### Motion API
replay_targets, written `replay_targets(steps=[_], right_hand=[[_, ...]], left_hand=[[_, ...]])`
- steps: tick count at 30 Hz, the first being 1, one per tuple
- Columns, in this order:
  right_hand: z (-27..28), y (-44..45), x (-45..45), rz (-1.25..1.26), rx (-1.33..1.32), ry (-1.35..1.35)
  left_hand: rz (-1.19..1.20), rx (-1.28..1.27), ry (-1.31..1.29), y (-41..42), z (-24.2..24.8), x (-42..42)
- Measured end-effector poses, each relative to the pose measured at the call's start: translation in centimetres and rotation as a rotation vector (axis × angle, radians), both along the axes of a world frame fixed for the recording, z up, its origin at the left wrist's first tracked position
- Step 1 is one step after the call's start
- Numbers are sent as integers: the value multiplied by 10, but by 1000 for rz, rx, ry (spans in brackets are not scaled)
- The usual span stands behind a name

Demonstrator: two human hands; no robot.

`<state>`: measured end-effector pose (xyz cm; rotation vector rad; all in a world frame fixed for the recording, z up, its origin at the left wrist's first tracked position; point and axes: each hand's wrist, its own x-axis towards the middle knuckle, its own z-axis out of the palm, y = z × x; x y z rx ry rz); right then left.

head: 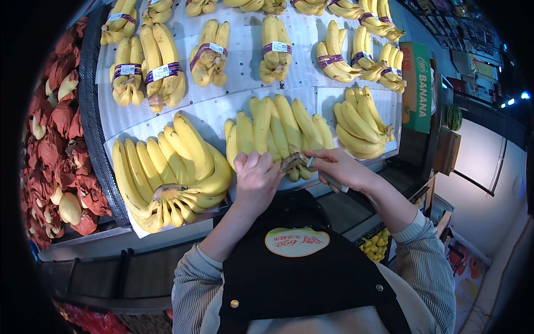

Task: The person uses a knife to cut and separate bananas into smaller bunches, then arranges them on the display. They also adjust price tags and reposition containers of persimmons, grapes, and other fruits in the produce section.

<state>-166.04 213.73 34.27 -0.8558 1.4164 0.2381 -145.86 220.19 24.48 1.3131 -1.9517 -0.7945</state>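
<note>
A large hand of yellow bananas [263, 125] lies before me on the display, its brown cut crown [290, 163] towards my body. My left hand [256, 177] is curled into a fist at the left side of this crown and appears to grip the bunch; its fingertips are hidden. In my right hand [340, 167] is a small knife with a pale grey handle [337, 183]. The knife's front end is at the right side of the crown, and its blade is mostly hidden. Short green-yellow stems hang below the crown.
Another big banana hand [175, 167] lies at left, a smaller bunch [362, 125] at right. Several taped, labelled bunches [276, 50] rest on white foam sheeting [244, 54]. Red-wrapped fruit [54, 146] fills the far left. A green banana carton [417, 89] stands at right.
</note>
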Motion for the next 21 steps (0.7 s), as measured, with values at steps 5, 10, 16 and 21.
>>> replay_targets(steps=[5, 10, 16, 21], right_hand=[[33, 5, 7, 46, -153, 137], [41, 12, 24, 639, -522, 282], [43, 5, 25, 672, -438, 88], [52, 2, 41, 809, -443, 180]], left_hand=[[52, -7, 10, -2, 3, 9], [83, -53, 51, 3, -5, 9], [166, -90, 80, 10, -10, 7], [195, -103, 101, 14, -14, 9]])
